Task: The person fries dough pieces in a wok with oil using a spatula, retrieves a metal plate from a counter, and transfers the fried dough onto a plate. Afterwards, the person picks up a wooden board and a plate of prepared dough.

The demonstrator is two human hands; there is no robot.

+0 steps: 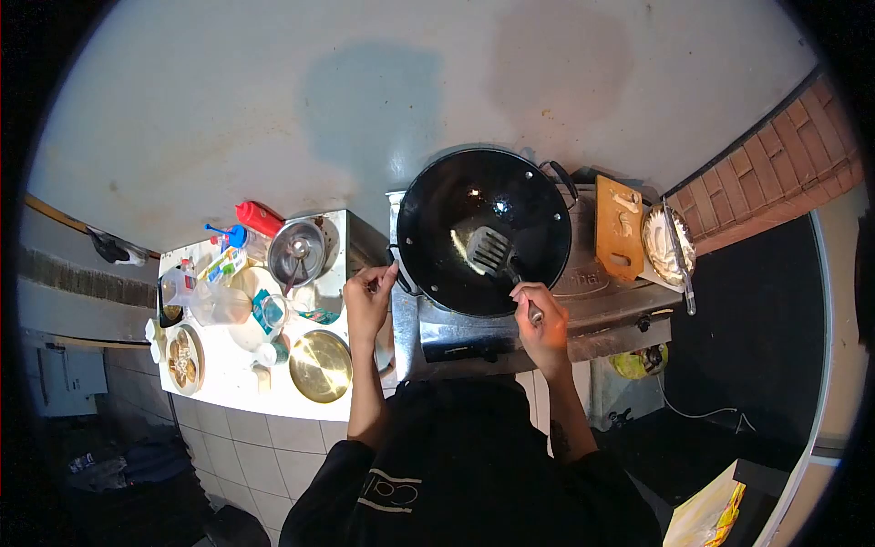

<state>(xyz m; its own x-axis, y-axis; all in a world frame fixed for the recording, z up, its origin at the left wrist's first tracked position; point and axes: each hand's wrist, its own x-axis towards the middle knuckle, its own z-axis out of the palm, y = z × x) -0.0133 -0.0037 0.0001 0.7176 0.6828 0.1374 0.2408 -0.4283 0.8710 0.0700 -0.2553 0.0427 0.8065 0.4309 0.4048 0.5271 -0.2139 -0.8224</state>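
A large black wok (pixel 437 201) sits on the stove, its inside shiny, with a small pale patch near the middle. My right hand (pixel 542 319) is closed around the handle of a slotted spatula (pixel 490 250), whose head rests inside the wok beside that patch. On the other side, my left hand (pixel 369 296) is closed with thumb and fingers at the wok's left handle (pixel 404 281). What the patch consists of I cannot make out.
Left of the stove, a white table (pixel 237 397) carries a steel pot (pixel 297 252), a red squeeze bottle (pixel 260 219), a round golden pan (pixel 321 366) and a plate of food (pixel 184 358). A wooden board (pixel 620 219) and a foil-lined dish (pixel 658 239) lie on the right.
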